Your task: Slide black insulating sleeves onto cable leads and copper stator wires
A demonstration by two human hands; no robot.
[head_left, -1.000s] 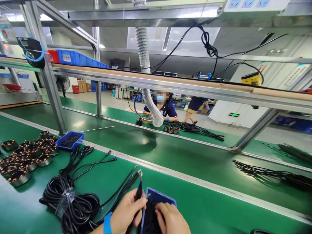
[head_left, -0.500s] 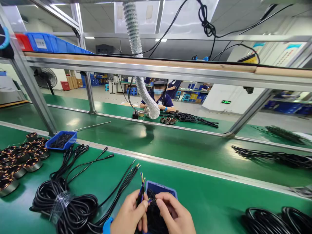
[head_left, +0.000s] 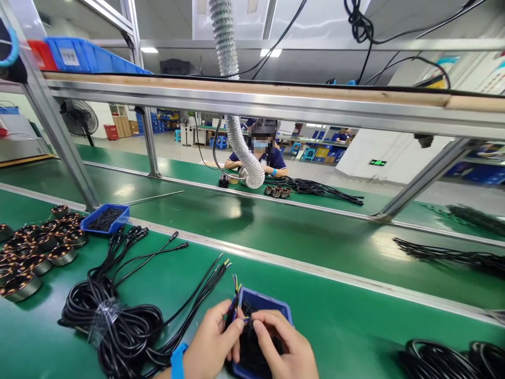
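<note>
My left hand [head_left: 215, 337], with a blue band at the wrist, is closed around black cables whose stripped ends show thin coloured wires [head_left: 236, 284] pointing up. Thumb and forefinger of my right hand [head_left: 282, 342] pinch at a small wire end beside the left fingertips. Whether a small sleeve is also between those fingers is too small to tell. Beneath both hands sits a blue bin [head_left: 268, 302] of short black pieces [head_left: 252, 347]. To the left lies a coiled bundle of black cable [head_left: 114, 326], wrapped in clear film, with loose ends [head_left: 213, 273] reaching toward my left hand.
Copper-wound stator rings [head_left: 43, 242] cluster at the far left beside a second blue bin [head_left: 104, 218]. More coiled cables [head_left: 442, 358] lie at the lower right. A metal frame [head_left: 252, 100] and a flexible duct [head_left: 248, 163] cross ahead. A masked co-worker [head_left: 266, 152] sits opposite.
The view has shifted slightly, so the scene sits a little further right. Both hands keep their hold, and the right fingertips remain against the wire end.
</note>
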